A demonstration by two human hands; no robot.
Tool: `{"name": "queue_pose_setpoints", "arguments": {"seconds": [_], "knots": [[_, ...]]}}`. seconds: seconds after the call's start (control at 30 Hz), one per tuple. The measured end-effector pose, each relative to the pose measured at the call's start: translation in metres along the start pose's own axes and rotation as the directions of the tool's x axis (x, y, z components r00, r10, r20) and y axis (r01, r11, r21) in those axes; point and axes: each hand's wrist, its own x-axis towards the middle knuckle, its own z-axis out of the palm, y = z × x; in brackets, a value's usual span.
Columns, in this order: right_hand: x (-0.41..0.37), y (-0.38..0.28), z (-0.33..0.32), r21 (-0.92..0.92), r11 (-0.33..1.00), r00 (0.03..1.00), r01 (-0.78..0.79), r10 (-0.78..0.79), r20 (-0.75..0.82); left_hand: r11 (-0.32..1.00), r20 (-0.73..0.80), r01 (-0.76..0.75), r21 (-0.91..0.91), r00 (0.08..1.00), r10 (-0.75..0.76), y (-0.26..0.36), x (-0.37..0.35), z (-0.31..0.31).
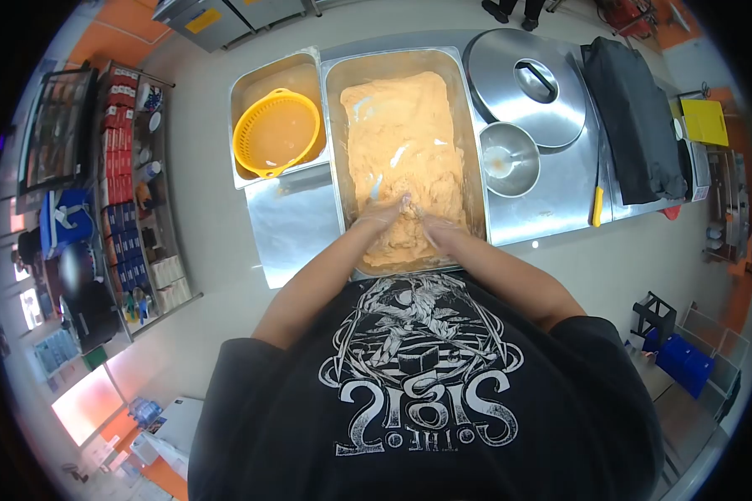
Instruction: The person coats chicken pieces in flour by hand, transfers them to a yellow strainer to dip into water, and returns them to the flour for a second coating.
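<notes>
A deep rectangular steel pan (336, 159) holds a thick, wet orange mass (401, 125), dough-like or paste-like, with a smooth far part and a broken, lumpy near part. My left hand (382, 214) is in the near part, its fingers closed on the mass and partly buried. Close beside it, my right hand (439, 231) reaches in from the other side, fingers also closed in the mass. Both hands look wet or thinly covered with something clear. The two sets of fingertips nearly meet over the lumpy patch.
Left of the pan, a yellow strainer basket (241, 144) sits in a smaller steel pan (241, 88). To the right are a large round steel lid (497, 71), a steel bowl (522, 163), a yellow-handled knife (597, 204) and a black-covered block (635, 125). Stocked shelves (125, 192) stand far left.
</notes>
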Motion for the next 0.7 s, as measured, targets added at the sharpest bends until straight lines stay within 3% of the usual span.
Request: {"name": "queue_pose_setpoints", "arguments": {"seconds": [0.03, 0.07, 0.1, 0.13, 0.2, 0.23, 0.3, 0.33, 0.4, 0.43, 0.47, 0.5, 0.53, 0.6, 0.63, 0.7], "knots": [[0.005, -0.012, -0.001, 0.004, 1.000, 1.000, 0.001, -0.001, -0.004, 1.000, -0.002, 0.000, 0.006, 1.000, 0.000, 0.000, -0.004, 0.005], [0.011, -0.029, -0.003, 0.386, 0.895, 0.965, -0.224, 0.258, -0.039, 0.955, -0.004, 0.119, -0.271, 0.992, -0.124, -0.001, -0.005, 0.014], [0.013, -0.041, -0.007, 0.706, 0.604, 0.870, -0.370, 0.493, 0.035, 0.819, 0.032, 0.225, -0.527, 0.969, -0.245, -0.003, -0.004, 0.020], [0.017, -0.040, -0.003, 0.707, 0.603, 0.871, -0.369, 0.490, 0.037, 0.820, 0.030, 0.227, -0.526, 0.968, -0.248, -0.007, -0.001, 0.021], [0.030, -0.037, 0.001, 0.861, 0.443, 0.841, -0.249, 0.540, -0.035, 0.643, 0.223, 0.281, -0.713, 0.959, -0.172, -0.015, 0.006, 0.019], [0.031, -0.036, -0.007, 0.862, 0.443, 0.842, -0.248, 0.538, -0.034, 0.643, 0.222, 0.281, -0.713, 0.960, -0.174, -0.009, 0.001, 0.011], [0.024, -0.045, -0.046, 0.929, 0.232, 0.823, -0.287, 0.557, 0.115, 0.796, 0.163, 0.159, -0.584, 0.984, -0.078, 0.010, -0.016, -0.009], [0.026, -0.053, -0.071, 0.929, 0.232, 0.823, -0.288, 0.557, 0.115, 0.795, 0.163, 0.159, -0.585, 0.984, -0.078, 0.007, -0.013, -0.011], [0.028, -0.067, -0.125, 0.424, 0.647, 0.759, -0.634, 0.624, 0.184, 0.944, -0.115, 0.043, -0.327, 0.990, -0.085, 0.003, -0.002, -0.012], [0.020, -0.080, -0.144, 0.419, 0.652, 0.762, -0.632, 0.622, 0.182, 0.942, -0.118, 0.042, -0.333, 0.989, -0.086, 0.005, -0.004, -0.016], [0.010, -0.093, -0.160, 0.338, 0.756, 0.812, -0.561, 0.583, 0.043, 0.999, -0.229, -0.037, -0.034, 0.973, 0.028, 0.010, -0.010, -0.021], [0.006, -0.099, -0.167, 0.239, 0.841, 0.850, -0.486, 0.518, -0.093, 0.958, -0.299, -0.086, 0.274, 0.939, 0.170, 0.012, -0.013, -0.025], [0.007, -0.094, -0.167, 0.235, 0.843, 0.851, -0.485, 0.516, -0.096, 0.958, -0.303, -0.088, 0.272, 0.938, 0.171, 0.008, -0.011, -0.026], [0.015, -0.070, -0.155, -0.259, 0.909, 0.941, -0.326, 0.286, -0.181, 0.826, -0.204, -0.296, 0.479, 0.878, 0.433, -0.002, -0.007, -0.027], [0.023, -0.050, -0.136, -0.260, 0.910, 0.941, -0.325, 0.284, -0.182, 0.826, -0.206, -0.295, 0.480, 0.878, 0.433, 0.001, -0.009, -0.029], [0.039, -0.016, -0.097, -0.385, 0.787, 0.872, -0.482, 0.390, -0.295, 0.810, -0.069, -0.196, 0.553, 0.958, 0.279, 0.012, -0.019, -0.036]]}}
